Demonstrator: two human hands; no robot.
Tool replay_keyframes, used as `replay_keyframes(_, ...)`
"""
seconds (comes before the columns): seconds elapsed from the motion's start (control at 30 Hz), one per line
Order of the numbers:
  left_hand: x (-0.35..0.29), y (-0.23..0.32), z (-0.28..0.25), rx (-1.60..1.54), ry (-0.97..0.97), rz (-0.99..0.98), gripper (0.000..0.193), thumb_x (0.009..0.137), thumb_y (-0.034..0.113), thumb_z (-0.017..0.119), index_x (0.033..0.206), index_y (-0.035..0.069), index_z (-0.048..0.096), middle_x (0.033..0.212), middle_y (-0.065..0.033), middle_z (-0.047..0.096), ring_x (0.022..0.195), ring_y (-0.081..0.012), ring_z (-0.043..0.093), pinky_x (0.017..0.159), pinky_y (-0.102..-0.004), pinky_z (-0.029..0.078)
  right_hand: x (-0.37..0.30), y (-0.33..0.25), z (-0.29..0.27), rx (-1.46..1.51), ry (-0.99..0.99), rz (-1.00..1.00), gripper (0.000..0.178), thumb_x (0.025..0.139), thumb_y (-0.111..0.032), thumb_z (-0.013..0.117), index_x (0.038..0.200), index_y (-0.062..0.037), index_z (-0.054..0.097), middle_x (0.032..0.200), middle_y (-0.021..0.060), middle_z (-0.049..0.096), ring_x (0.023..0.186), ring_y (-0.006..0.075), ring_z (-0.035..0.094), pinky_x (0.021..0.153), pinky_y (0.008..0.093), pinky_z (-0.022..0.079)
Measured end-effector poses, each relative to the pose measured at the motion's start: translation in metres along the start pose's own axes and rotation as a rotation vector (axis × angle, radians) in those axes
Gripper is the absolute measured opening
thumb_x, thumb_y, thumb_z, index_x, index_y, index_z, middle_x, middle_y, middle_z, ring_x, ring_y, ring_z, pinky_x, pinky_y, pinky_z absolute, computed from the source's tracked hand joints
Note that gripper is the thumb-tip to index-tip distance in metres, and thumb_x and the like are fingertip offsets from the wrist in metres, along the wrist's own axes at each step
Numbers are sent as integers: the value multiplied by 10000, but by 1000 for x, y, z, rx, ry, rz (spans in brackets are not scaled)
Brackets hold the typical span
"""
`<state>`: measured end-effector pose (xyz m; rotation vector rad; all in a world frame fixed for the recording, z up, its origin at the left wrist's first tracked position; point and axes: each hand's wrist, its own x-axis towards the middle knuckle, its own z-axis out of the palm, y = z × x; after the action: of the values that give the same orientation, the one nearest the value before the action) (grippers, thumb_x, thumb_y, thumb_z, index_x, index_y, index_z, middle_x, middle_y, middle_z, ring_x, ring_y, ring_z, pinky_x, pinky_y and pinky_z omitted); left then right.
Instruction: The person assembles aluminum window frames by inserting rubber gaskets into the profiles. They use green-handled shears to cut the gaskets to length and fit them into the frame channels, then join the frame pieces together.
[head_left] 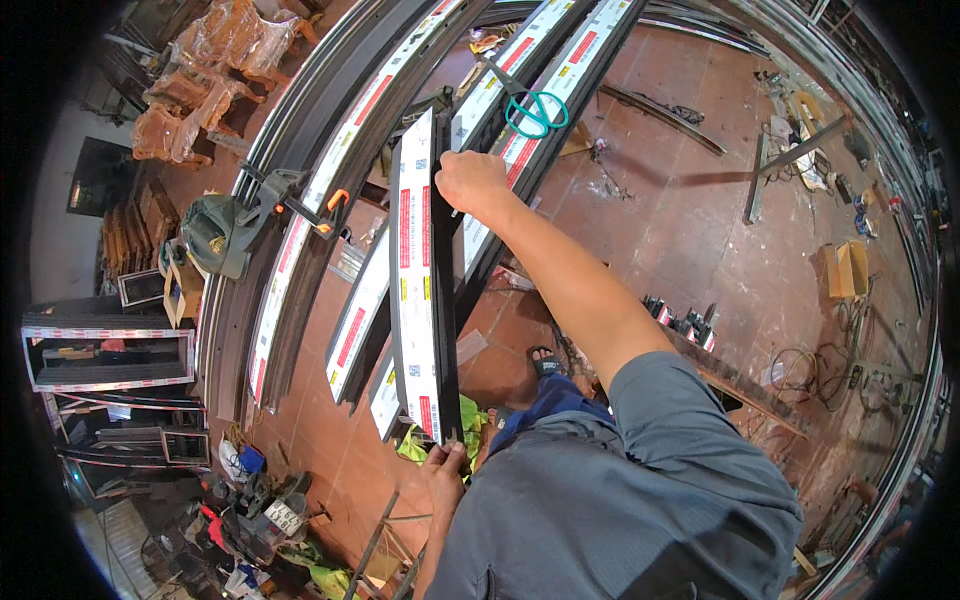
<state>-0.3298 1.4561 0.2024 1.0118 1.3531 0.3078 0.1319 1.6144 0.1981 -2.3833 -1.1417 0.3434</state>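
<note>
A short profile bar (417,300), dark with white protective film and red and yellow labels, lies lengthwise in front of me across longer bars. My left hand (445,475) grips its near end, thumb on top. Near its far end, my right hand (472,185) is closed at the bar's right edge. A thin pale tip shows below that fist, too small to name. Scissors (537,115) with teal handles rest on the long film-covered bars (580,50) beyond my right hand.
More long dark profiles (300,240) run along the left, with an orange-handled clamp (335,200) and a green cap (215,235) on them. Glazed frames (110,358) stand at far left. A cardboard box (850,270) and scraps lie on the tiled floor (680,250) to the right.
</note>
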Motion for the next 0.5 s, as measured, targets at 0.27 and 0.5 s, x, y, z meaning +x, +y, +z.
replay_keyframes(0.27, 0, 1, -5, 5, -13, -15, 135, 999, 140, 720, 939, 24, 687, 737, -28, 639, 615, -127, 561, 600, -288, 456, -3, -9, -8, 86, 66, 128, 435, 1031, -399, 516, 1131, -18, 701, 1024, 244, 777, 983, 410, 763, 834, 547, 583)
replay_keyframes(0.5, -1, 5, -3, 47, -56, -29, 178, 1022, 171, 702, 954, 7, 696, 794, -50, 678, 674, -140, 624, 647, -291, 507, -14, -17, -18, 151, 25, 150, 813, 922, -703, 626, 1241, 44, 611, 1064, 271, 766, 1017, 407, 762, 868, 523, 582)
